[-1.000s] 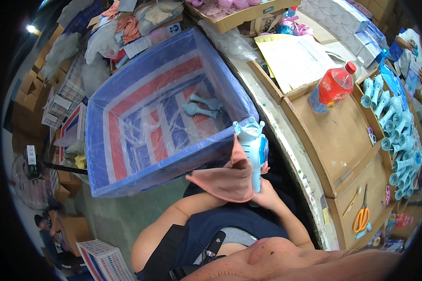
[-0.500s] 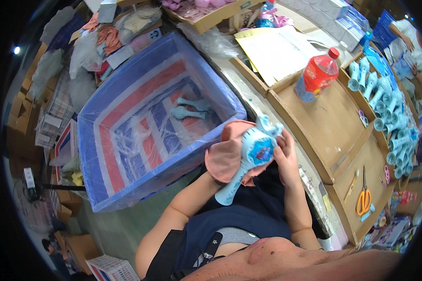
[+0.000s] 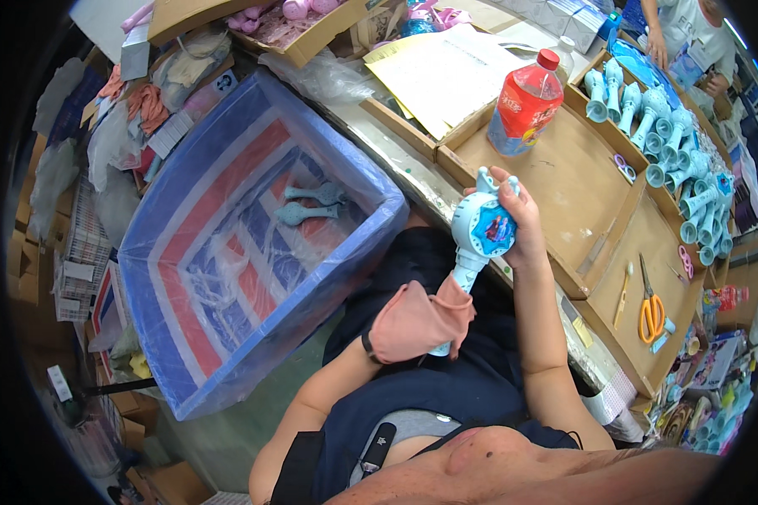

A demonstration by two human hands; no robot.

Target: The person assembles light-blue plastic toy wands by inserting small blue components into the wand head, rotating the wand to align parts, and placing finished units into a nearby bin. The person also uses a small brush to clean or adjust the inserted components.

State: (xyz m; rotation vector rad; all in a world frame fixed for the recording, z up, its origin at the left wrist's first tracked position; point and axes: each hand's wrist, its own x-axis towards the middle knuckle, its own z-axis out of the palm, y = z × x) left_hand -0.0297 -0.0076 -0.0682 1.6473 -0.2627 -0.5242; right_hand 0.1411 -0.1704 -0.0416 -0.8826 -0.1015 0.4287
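Blue wand (image 3: 483, 229), clear of the bin rim (image 3: 301, 305), is clasped by right fingers (image 3: 517, 204) and, through pink cloth (image 3: 413, 324), left fingers.

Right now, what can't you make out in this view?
- Left hand: head view, covered by the pink cloth.
- Mid-handle of the blue toy: head view, behind that cloth.
- Toy's back: head view, facing away from the camera.
- Carton of pink pieces: head view, cut off by top edge.
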